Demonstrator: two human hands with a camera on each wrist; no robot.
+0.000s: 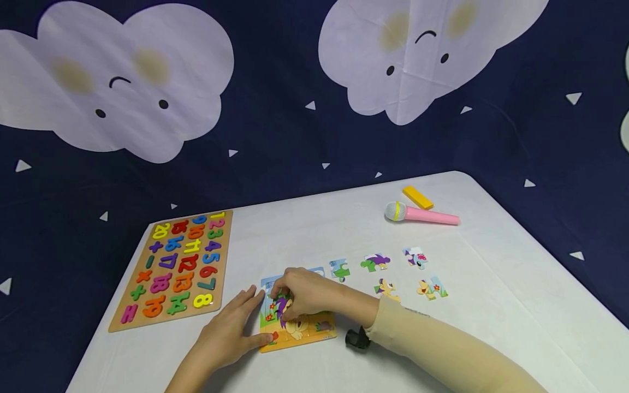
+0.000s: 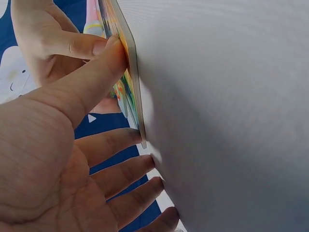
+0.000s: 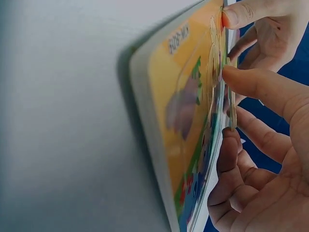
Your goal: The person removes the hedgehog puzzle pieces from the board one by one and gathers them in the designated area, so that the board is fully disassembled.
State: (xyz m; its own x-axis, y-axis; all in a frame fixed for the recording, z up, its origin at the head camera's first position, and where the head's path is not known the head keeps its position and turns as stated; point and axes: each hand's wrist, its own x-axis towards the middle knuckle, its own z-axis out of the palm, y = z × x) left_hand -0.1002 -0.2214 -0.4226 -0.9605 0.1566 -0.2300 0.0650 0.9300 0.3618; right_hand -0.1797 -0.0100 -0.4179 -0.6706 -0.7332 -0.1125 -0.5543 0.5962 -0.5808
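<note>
A jigsaw puzzle board (image 1: pixel 295 345) with a cartoon picture lies flat on the table before me. My left hand (image 1: pixel 228 330) steadies its left side, thumb pressing the front corner and index fingertip touching the edge; the other fingers are straight and spread, their tips on the table. Over the board, my right hand (image 1: pixel 309 292) pinches a puzzle piece (image 3: pixel 233 116) between thumb and fingers, at the board's surface. The hand hides part of the picture, so whether the piece is seated cannot be told. Several loose puzzle pieces (image 1: pixel 377 262) lie right of the board.
A wooden number board (image 1: pixel 196 309) with colored numerals lies at the left. Toward the back right are a pink toy microphone (image 1: pixel 427 214) and a yellow block (image 1: pixel 417 197). A small black device (image 1: pixel 357 339) sits by my right wrist. A cloud-patterned cloth (image 1: pixel 275 109) hangs behind the white table.
</note>
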